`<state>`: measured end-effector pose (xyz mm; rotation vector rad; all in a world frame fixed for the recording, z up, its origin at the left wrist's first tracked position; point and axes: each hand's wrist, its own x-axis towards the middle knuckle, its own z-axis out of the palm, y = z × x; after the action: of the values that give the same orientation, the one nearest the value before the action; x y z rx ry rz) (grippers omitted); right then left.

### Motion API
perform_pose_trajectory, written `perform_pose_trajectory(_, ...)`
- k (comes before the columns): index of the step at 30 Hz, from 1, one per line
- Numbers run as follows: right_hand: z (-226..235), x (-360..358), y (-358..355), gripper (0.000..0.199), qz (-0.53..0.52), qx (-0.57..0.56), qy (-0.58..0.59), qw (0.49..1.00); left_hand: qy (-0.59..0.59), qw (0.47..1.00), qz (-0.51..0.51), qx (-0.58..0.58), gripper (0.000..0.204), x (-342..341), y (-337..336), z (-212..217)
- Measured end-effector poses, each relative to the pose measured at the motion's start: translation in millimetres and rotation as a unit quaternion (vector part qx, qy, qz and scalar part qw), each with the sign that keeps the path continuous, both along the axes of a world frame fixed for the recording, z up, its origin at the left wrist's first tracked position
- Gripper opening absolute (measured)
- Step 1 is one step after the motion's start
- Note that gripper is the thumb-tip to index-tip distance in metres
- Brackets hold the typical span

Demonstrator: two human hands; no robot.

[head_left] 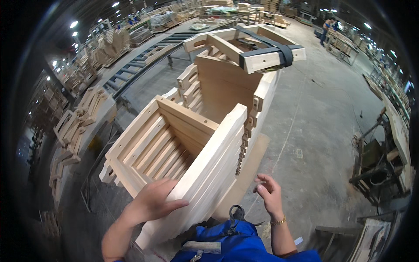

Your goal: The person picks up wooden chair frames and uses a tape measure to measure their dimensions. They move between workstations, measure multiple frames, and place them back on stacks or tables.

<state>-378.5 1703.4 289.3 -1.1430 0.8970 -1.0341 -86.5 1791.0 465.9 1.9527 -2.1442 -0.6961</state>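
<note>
In front of me stands a tall stack of pale wooden frames, their slatted sides layered around a hollow middle. My left hand grips the near corner of the top wooden frame, thumb on the outer face and fingers over the top edge, partly hidden. My right hand hovers to the right of the stack, apart from it. Its fingers are loosely bent and spread, with nothing visible between them. Behind is a second stack of frames, with black straps lying across its top frame.
A brown board lies under the stack's right side. To the left are a roller conveyor and a pile of shaped wooden parts. A metal stand stands at right. Far off, a person is beside a workbench.
</note>
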Motion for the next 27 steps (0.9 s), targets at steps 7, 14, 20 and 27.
perform_pose_trajectory(7, -57.8, -1.9, 18.3, 0.03, 0.044, 0.096, 0.008, 0.994, -0.038, 0.996, 0.078, 0.02, 0.04, -33.3, -50.0, -8.7)
perform_pose_trajectory(14, -72.6, -13.5, 5.0, 0.026, 0.117, 0.094, 0.023, 0.988, -0.085, 0.986, 0.145, -0.022, 0.042, -54.2, -61.4, -15.8)
perform_pose_trajectory(20, -55.4, -41.7, 0.6, 0.026, 0.067, 0.027, 0.026, 0.997, 0.016, 0.966, 0.257, -0.016, 0.048, -56.8, -27.9, 33.9)
perform_pose_trajectory(27, -54.8, -71.6, 77.4, 0.027, -0.009, 0.051, -0.035, 0.998, 0.375, 0.835, 0.113, -0.386, 0.057, -26.9, 125.9, 115.2)
